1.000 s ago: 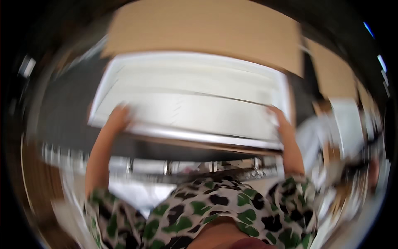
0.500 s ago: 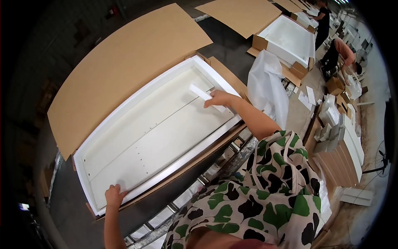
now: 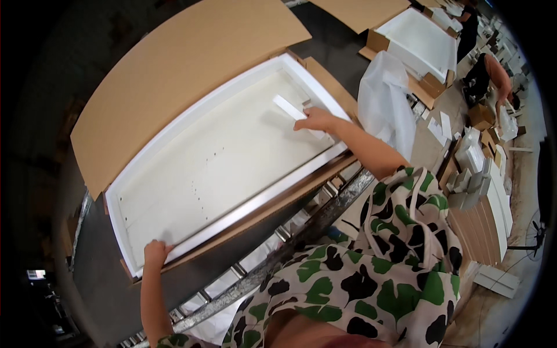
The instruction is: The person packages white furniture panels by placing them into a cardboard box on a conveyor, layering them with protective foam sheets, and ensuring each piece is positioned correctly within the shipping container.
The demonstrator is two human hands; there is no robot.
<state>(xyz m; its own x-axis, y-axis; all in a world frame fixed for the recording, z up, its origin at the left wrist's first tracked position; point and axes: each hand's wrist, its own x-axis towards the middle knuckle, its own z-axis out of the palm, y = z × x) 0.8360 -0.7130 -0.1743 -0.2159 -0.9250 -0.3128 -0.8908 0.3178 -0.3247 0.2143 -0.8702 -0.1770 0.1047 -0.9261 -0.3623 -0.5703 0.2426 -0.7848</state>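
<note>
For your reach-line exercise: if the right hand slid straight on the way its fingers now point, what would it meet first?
The right hand points up-left along the white panel. It would probably first meet the small white strip lying just ahead, though depth is hard to judge.

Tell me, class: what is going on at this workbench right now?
A person leans over a long white panel lying inside an opened cardboard box. The left hand rests on the panel's near corner, by its metal edge strip. The right hand lies on a small white strip at the far end. Further along, another person works among similar boxes.
</note>
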